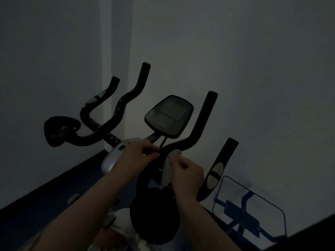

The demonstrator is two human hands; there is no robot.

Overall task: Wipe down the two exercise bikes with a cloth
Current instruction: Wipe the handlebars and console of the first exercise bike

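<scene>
Left of both hands stands the far exercise bike (pixel 94 124), its handlebars untouched. The left hand (pixel 139 156) pinches the near bike's handlebar (pixel 181 144) with curled fingers. Just right of those fingers, the right hand (pixel 186 171) grips the white cloth (pixel 169 171) against the bar. In this dim light a patch could be missed, or the cloth could slip. No containers visible.
</scene>
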